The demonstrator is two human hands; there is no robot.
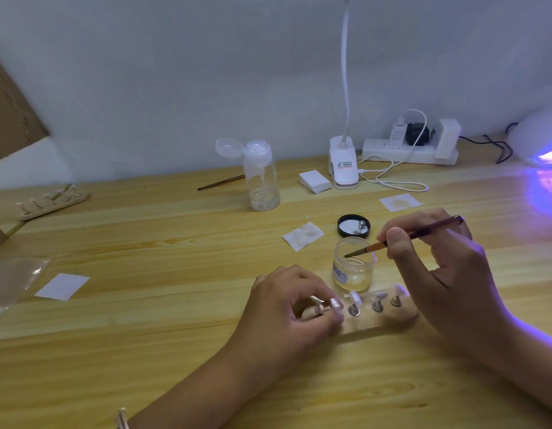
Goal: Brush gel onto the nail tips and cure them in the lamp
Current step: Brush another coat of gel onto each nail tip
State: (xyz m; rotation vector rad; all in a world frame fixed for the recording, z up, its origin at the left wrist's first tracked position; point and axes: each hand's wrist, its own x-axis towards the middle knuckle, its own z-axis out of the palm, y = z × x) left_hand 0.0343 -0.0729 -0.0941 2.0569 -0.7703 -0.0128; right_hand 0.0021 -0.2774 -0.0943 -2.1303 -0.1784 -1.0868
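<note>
A wooden holder (389, 318) lies near the table's front with several clear nail tips (354, 297) on metal stands. My left hand (284, 308) pinches one stand with a nail tip at the holder's left end. My right hand (448, 267) grips a thin brush (404, 236), its bristles dipped into the mouth of an open clear gel jar (355, 267) just behind the holder. The jar's black lid (353, 226) lies upturned behind it with small metal stands in it. The curing lamp (538, 140) glows purple at the far right.
A clear pump bottle (262, 174) with its cap flipped stands mid-table, a second brush (220, 182) beside it. White wipes (302, 236), a pad stack (315, 181), a clip lamp (344, 162) and a power strip (408, 150) lie behind. Another holder (51, 201) sits far left.
</note>
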